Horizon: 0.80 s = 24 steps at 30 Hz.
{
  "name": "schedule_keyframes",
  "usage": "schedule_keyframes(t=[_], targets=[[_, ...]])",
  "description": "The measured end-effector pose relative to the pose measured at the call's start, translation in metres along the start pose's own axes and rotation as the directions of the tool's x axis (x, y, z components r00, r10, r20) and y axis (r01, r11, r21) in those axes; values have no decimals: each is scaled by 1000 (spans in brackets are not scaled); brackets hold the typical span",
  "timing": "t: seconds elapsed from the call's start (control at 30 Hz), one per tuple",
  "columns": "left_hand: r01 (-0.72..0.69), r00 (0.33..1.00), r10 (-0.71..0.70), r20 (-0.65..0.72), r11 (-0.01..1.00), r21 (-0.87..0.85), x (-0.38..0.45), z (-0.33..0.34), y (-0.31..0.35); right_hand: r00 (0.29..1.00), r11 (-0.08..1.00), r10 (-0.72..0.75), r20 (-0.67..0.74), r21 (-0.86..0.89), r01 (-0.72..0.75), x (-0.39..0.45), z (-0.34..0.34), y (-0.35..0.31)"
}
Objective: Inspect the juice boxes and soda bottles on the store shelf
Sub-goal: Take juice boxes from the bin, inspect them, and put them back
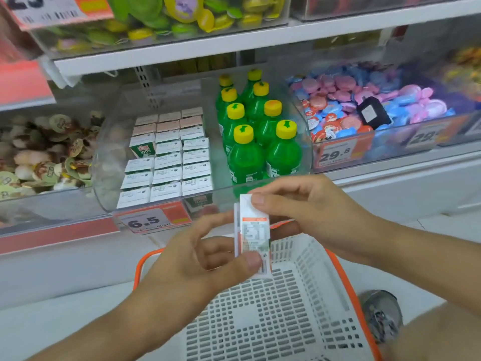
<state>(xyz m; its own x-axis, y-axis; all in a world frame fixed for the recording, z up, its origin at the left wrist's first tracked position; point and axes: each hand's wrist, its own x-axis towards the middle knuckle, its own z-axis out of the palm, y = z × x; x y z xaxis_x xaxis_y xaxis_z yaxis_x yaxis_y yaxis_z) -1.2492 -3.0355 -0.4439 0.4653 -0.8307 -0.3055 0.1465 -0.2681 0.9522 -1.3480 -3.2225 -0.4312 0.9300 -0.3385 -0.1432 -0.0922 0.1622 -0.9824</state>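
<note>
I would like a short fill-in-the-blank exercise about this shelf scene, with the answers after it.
1. Both hands hold one juice box above a white ____.
2. The green soda bottles have ____ caps.
3. The price tag below the stacked juice boxes reads ____.

Answers: basket; yellow; 6.5

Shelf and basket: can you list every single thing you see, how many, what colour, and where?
small white juice box: one, white with orange trim, held above the basket
white juice cartons: many rows, clear bin, shelf middle
green plastic soda bottles: eight, yellow caps, right of the cartons
round pink and blue packets: many, right bin
brown and cream round packets: many, left bin
green and yellow packets: many, upper shelf
price tag "6.5": one, orange and white, below cartons
white slotted basket: one, orange rim, bottom
left hand: pinches the box's lower end
right hand: pinches its top
</note>
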Motion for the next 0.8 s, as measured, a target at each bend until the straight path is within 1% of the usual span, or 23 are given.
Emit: schedule_keyframes(t=[0.07,0.17,0.27,0.33,0.37,0.43,0.47,0.5,0.6,0.67,0.73,0.8], targets=[[17,1000,-17,-6,1000,-7,0,3,-3,999,1000,27,41,-12,-27,0,-6,2],[62,998,-63,-27,998,-19,2,13,-16,992,994,76,103,-92,-67,0,-19,10],[97,995,-97,10,995,-26,4,23,-27,986,984,135,97,-134,-122,-6,-29,27],[120,993,-120,-1,992,-27,2,28,-35,980,974,163,118,-179,-140,-8,-31,34],[126,992,-127,-26,991,-37,1,29,-39,974,966,163,155,-224,-126,-9,-33,36],[136,987,-141,-82,989,-66,-3,32,-45,948,919,179,263,-388,-66,-12,-33,35],[141,985,-148,-94,987,-77,-5,33,-47,933,890,196,300,-454,-41,-13,-34,36],[141,985,-148,-91,987,-76,-7,34,-50,929,878,205,308,-477,-36,-15,-35,39],[132,991,-133,-13,991,-36,-13,31,-52,950,917,197,242,-389,-91,-22,-32,51],[113,994,-113,9,993,-29,-12,28,-52,954,928,199,222,-357,-110,-24,-30,57],[83,996,-84,-18,996,-33,-9,26,-51,939,947,210,271,-295,-127,-20,-28,58],[41,997,-44,-62,998,-37,-6,23,-47,914,967,245,323,-148,-207,-14,-26,54]])
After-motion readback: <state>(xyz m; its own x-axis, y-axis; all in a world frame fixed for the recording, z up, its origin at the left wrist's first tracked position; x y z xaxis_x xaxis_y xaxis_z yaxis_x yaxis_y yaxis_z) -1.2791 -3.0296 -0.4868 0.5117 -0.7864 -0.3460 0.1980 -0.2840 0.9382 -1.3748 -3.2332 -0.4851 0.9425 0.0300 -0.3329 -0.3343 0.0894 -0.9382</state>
